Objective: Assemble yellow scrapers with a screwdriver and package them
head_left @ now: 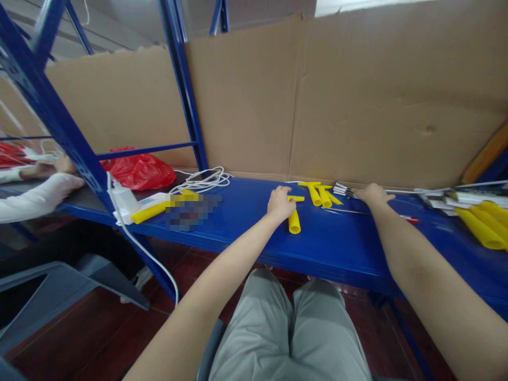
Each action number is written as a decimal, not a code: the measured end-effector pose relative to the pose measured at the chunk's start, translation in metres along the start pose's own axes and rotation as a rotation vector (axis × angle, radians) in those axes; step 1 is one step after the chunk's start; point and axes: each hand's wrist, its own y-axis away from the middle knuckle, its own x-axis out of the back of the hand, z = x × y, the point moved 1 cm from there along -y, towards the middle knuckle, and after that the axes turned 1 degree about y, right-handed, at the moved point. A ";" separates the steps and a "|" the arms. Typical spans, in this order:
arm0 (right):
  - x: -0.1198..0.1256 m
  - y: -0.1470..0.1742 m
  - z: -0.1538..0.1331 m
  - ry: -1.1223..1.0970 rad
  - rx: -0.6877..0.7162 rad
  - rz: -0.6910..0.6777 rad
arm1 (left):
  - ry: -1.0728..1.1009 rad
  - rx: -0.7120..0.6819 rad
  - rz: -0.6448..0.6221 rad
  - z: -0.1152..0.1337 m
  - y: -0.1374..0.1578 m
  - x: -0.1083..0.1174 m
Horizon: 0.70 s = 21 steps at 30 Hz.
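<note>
My left hand [281, 202] is closed around the upper part of a yellow T-shaped tube piece [294, 222], whose round open end points toward me on the blue bench. Just right of it lie more yellow T-shaped pieces [315, 196]. My right hand [373, 194] is farther right, near the cardboard, its fingers closed at the right end of some thin black-and-silver strips [342, 189]; the fingertips are partly hidden. A screwdriver-like tool with a thin metal shaft and a red handle [410, 219] lies under and beside my right forearm.
More strips [448, 201] and yellow tubes [484, 225] lie at the right. To the left are a white power strip [153, 201], a coiled white cable [206, 181], a red plastic bag [138, 168] and a blue post [71, 116]. Beyond it, another person's hands [59, 174] work.
</note>
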 end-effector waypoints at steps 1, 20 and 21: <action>0.001 0.002 -0.001 0.002 -0.003 0.001 | -0.004 0.001 -0.001 0.000 0.000 0.000; 0.009 -0.017 0.014 -0.680 -0.031 0.338 | -0.003 0.009 0.048 -0.005 -0.003 0.002; 0.008 -0.020 0.016 -0.727 -0.012 0.358 | 0.000 0.012 0.055 -0.006 -0.004 0.003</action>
